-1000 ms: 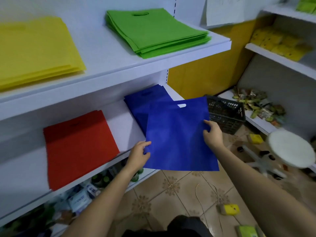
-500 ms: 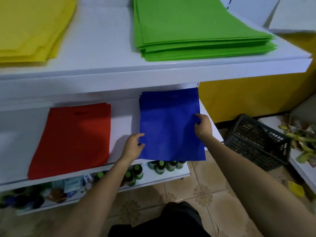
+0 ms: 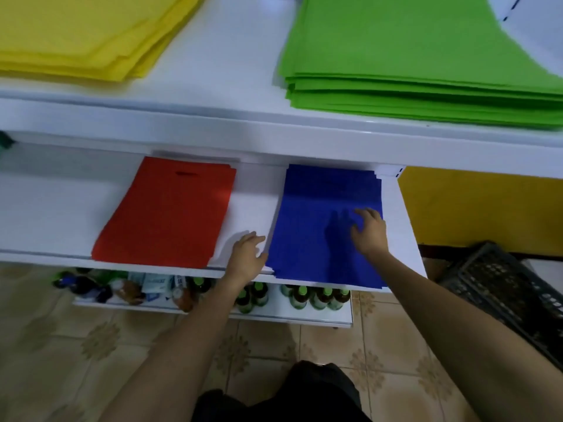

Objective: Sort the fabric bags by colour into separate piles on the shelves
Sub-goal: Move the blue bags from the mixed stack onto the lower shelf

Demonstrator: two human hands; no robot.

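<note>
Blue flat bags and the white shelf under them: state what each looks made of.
Blue flat fabric bags: probably thin non-woven synthetic cloth, matte; the surface shows a fine grainy texture and lies flat. White shelf: smooth, slightly glossy, likely painted metal or laminate; faint reflections show, but which cannot be told.

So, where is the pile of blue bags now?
In the head view, the blue pile lies at the right of the middle shelf, beside the red pile, under the right hand.

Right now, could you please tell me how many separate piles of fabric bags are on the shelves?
4. Yellow pile upper shelf left, green pile upper right; red pile on the shelf below, left, blue pile right. Others may lie out of view.
</note>
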